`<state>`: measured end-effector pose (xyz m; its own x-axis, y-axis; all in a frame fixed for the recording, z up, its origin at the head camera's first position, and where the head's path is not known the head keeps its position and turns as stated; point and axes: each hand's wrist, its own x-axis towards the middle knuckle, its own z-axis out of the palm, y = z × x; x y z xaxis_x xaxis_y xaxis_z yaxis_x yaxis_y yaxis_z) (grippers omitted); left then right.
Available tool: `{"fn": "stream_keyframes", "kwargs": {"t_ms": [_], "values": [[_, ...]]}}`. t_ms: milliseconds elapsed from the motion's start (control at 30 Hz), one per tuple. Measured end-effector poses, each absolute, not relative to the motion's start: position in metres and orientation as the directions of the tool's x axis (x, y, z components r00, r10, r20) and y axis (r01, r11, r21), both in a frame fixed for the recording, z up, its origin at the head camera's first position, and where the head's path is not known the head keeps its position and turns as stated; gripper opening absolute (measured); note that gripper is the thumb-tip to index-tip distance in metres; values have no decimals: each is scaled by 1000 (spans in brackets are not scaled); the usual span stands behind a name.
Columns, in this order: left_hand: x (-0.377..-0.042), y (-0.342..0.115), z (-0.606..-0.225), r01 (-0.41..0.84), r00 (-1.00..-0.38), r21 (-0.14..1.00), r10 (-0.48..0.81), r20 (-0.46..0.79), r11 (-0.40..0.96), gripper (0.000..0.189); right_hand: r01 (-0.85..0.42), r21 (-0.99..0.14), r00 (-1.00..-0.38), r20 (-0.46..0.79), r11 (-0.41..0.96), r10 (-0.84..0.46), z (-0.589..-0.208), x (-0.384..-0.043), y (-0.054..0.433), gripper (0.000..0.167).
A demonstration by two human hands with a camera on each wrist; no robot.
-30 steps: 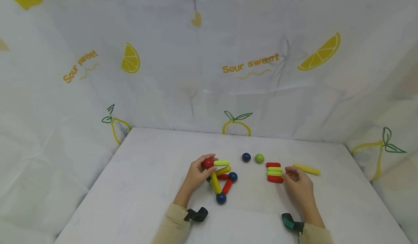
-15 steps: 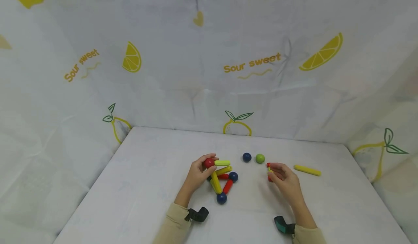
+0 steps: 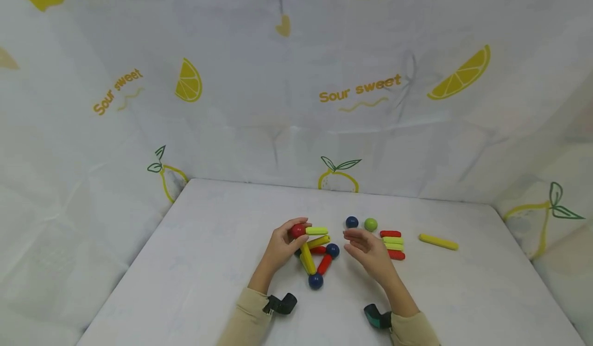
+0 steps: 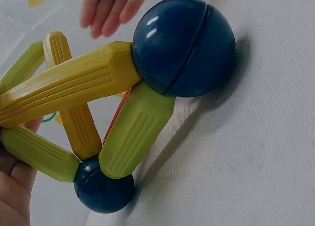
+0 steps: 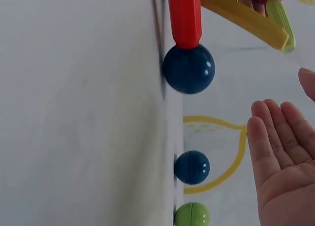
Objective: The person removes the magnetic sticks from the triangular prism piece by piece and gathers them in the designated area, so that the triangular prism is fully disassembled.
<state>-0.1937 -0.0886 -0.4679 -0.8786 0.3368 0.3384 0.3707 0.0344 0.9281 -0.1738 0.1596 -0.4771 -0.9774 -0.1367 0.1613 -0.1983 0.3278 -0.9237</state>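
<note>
In the head view my left hand (image 3: 276, 248) holds a red ball (image 3: 298, 230) at the top of a ball-and-rod frame, thumb in front. From that ball a yellow-green rod (image 3: 317, 230) sticks out to the right, and a yellow rod (image 3: 308, 259) slopes down to a blue ball (image 3: 315, 281) on the table. Red rods (image 3: 325, 264) and blue balls make up the base. Another yellow rod (image 3: 319, 241) leans up with a free end. My right hand (image 3: 372, 256) hovers right of the frame, its fingers extended and holding nothing; the right wrist view shows its bare palm (image 5: 285, 191).
A loose blue ball (image 3: 352, 222) and a green ball (image 3: 370, 224) lie behind my right hand. To its right are a row of short red and yellow-green rods (image 3: 394, 240) and a single yellow rod (image 3: 438, 242). A lemon-print cloth (image 3: 259, 155) hangs behind the white table (image 3: 222, 217).
My right hand has moved left, from beside the short rods, across them, to near the frame. The short rods now sit slightly staggered. My left hand keeps its hold on the red ball.
</note>
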Motion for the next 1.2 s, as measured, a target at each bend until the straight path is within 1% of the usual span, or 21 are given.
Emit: {"fn": "stream_keyframes", "kwargs": {"t_ms": [67, 200, 300, 500, 700, 900, 1067, 1200], "values": [[-194, -89, -468, 371, -879, 928, 338, 337, 39, 39, -205, -931, -974, 165, 302, -152, -467, -173, 150, 37], [-194, -89, -468, 363, -881, 930, 341, 327, 47, 39, -215, -939, -969, 172, 269, -174, -462, -178, 135, 37], [-194, -89, -468, 371, -878, 927, 344, 332, 50, 40, -229, -941, -965, 185, 251, -184, -470, -187, 128, 36], [-194, -89, -470, 388, -873, 920, 341, 348, 54, 40, -225, -946, -965, 184, 233, -186, -468, -193, 114, 33], [-195, -90, -469, 380, -875, 924, 343, 340, 53, 40, -193, -953, -977, 166, 233, -131, -468, -193, 107, 28], [-195, -91, -469, 384, -875, 922, 340, 345, 52, 39, -253, -943, -967, 240, 218, -87, -475, -193, 103, 25], [-194, -91, -468, 379, -878, 924, 337, 340, 57, 38, -275, -909, -958, 288, 313, -6, -479, -194, 103, 24], [-194, -90, -467, 376, -877, 925, 342, 339, 46, 38, -266, -896, -949, 309, 355, 68, -478, -194, 109, 24]]}}
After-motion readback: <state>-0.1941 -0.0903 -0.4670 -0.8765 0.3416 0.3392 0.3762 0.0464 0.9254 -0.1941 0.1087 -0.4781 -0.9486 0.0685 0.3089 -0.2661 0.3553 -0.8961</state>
